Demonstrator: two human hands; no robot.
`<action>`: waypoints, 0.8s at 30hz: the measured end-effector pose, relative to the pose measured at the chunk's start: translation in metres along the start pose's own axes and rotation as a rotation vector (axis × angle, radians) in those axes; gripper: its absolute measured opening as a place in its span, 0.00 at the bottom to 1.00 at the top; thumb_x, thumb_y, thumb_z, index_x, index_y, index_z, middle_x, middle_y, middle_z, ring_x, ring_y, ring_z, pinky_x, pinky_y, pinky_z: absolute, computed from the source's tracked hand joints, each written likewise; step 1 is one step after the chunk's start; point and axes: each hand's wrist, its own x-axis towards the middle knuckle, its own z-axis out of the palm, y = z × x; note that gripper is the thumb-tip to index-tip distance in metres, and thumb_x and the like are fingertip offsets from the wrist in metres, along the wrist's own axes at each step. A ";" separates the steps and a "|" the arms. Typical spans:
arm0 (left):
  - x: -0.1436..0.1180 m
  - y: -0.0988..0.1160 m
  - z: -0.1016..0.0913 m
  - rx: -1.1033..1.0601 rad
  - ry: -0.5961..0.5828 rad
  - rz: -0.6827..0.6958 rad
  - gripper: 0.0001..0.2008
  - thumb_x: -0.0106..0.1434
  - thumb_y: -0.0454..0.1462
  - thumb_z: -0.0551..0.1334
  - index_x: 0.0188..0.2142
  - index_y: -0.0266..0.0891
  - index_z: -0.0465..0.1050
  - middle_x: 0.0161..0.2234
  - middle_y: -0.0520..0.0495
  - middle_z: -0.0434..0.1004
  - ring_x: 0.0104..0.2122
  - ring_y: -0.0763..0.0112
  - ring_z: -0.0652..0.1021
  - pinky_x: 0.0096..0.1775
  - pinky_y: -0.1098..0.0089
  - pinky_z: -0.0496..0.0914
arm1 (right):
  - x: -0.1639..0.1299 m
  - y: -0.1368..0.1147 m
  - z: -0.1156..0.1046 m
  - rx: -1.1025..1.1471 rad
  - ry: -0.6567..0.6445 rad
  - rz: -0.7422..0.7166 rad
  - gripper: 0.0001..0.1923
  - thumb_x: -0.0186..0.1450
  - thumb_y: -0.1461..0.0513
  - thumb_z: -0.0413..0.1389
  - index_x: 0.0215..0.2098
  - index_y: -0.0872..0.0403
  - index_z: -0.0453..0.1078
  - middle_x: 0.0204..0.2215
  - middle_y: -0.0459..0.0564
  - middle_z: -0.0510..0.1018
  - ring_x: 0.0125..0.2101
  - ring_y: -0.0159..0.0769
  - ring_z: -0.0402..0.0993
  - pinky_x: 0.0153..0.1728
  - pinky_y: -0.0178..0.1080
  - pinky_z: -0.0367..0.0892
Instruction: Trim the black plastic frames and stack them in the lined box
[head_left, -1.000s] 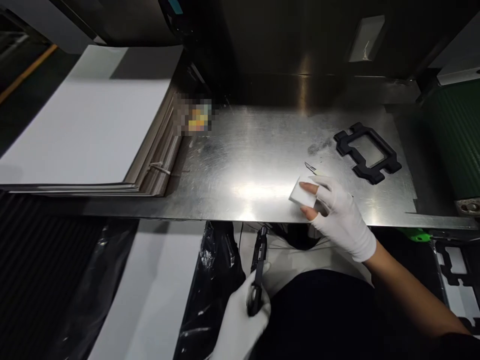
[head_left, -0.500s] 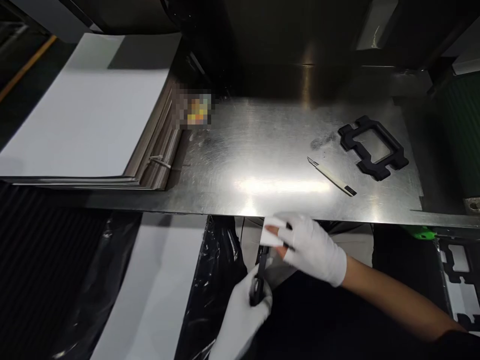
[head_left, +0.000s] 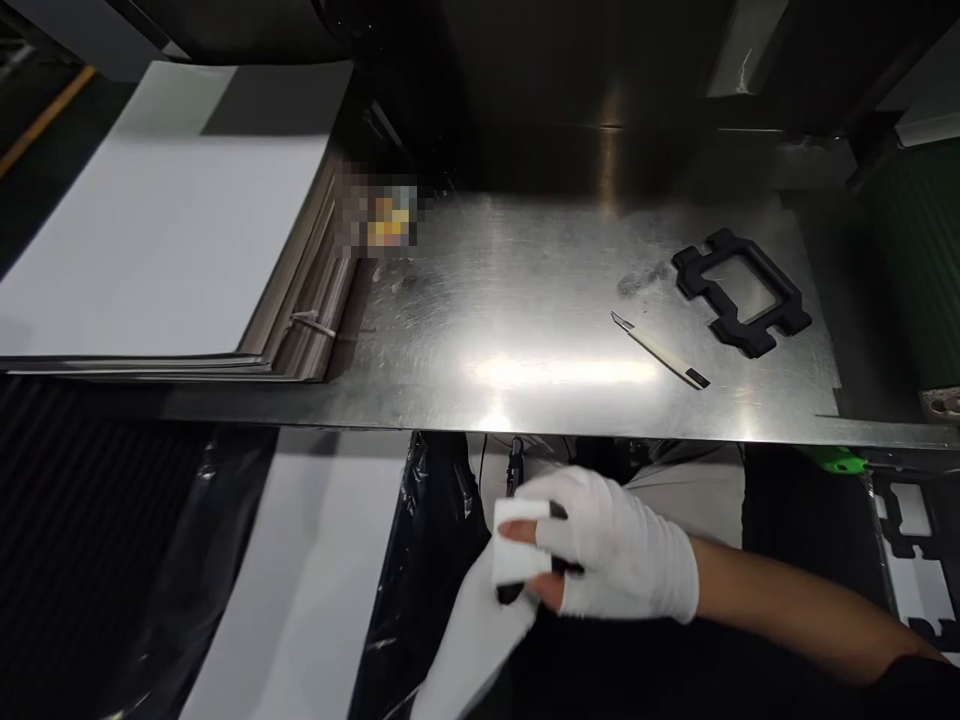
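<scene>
1. Now, your right hand pinches a small white pad between bare thumb and fingertip, below the near edge of the steel table and over your lap.
2. Your left hand is curled around the lower end of a slim black part, which stands roughly upright; the pad lies against its middle, so most of it is hidden.
3. Judging by its look, the pad is light and soft; it probably squashes under pressure, so a fingertip pinch at its edges seems enough.
4. The black part looks thin, stiff and light, likely moulded plastic. Hold it low, as you do, which leaves the upper length free.
5. Its surface may be smooth; gloved fingers could slip, so a full wrap seems safer than a pinch.
6. On the table lie a narrow blade and a black frame, well apart from both hands. A stack of white sheets sits at the left.
</scene>
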 end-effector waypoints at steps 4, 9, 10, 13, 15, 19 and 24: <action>0.002 -0.007 -0.002 -0.015 -0.002 0.014 0.18 0.54 0.41 0.71 0.44 0.39 0.81 0.42 0.40 0.86 0.43 0.49 0.84 0.51 0.54 0.80 | 0.000 -0.001 0.004 -0.030 -0.060 -0.026 0.18 0.73 0.58 0.60 0.59 0.55 0.74 0.51 0.57 0.80 0.45 0.42 0.77 0.45 0.45 0.78; 0.007 -0.011 0.001 -0.001 0.055 -0.010 0.14 0.53 0.39 0.70 0.40 0.41 0.81 0.34 0.46 0.83 0.39 0.52 0.83 0.45 0.58 0.81 | 0.004 -0.001 0.004 -0.047 -0.057 0.003 0.17 0.75 0.58 0.58 0.59 0.55 0.73 0.51 0.57 0.80 0.46 0.43 0.76 0.45 0.46 0.76; 0.008 -0.013 0.001 -0.013 0.076 -0.008 0.13 0.51 0.39 0.71 0.38 0.42 0.81 0.33 0.46 0.83 0.39 0.51 0.83 0.44 0.58 0.81 | 0.005 -0.001 0.005 -0.012 -0.086 -0.037 0.17 0.75 0.57 0.58 0.58 0.55 0.74 0.49 0.55 0.80 0.45 0.41 0.76 0.44 0.44 0.76; 0.011 -0.018 0.001 -0.014 0.088 -0.018 0.14 0.51 0.39 0.72 0.38 0.41 0.81 0.30 0.47 0.82 0.37 0.52 0.83 0.42 0.58 0.81 | 0.007 0.000 0.008 -0.091 -0.138 -0.019 0.17 0.73 0.58 0.60 0.57 0.56 0.74 0.49 0.56 0.80 0.44 0.43 0.77 0.42 0.45 0.76; 0.011 -0.022 0.000 -0.011 0.085 -0.026 0.13 0.52 0.40 0.71 0.38 0.40 0.81 0.31 0.47 0.82 0.37 0.53 0.83 0.43 0.58 0.81 | 0.008 0.001 0.009 -0.161 -0.104 0.053 0.18 0.72 0.59 0.61 0.57 0.57 0.74 0.51 0.59 0.80 0.46 0.46 0.77 0.43 0.47 0.77; 0.011 -0.026 -0.002 -0.016 0.111 -0.041 0.11 0.50 0.39 0.72 0.35 0.41 0.80 0.31 0.47 0.81 0.40 0.49 0.83 0.44 0.58 0.81 | 0.009 0.003 0.012 -0.002 -0.106 -0.063 0.16 0.74 0.56 0.58 0.58 0.53 0.74 0.51 0.55 0.80 0.47 0.41 0.77 0.46 0.44 0.77; 0.013 -0.028 -0.004 -0.034 0.081 -0.002 0.09 0.53 0.38 0.70 0.35 0.40 0.79 0.32 0.47 0.81 0.38 0.53 0.83 0.43 0.58 0.81 | 0.009 0.003 0.017 -0.075 -0.087 0.045 0.17 0.72 0.60 0.61 0.58 0.55 0.73 0.51 0.58 0.80 0.49 0.44 0.78 0.48 0.47 0.77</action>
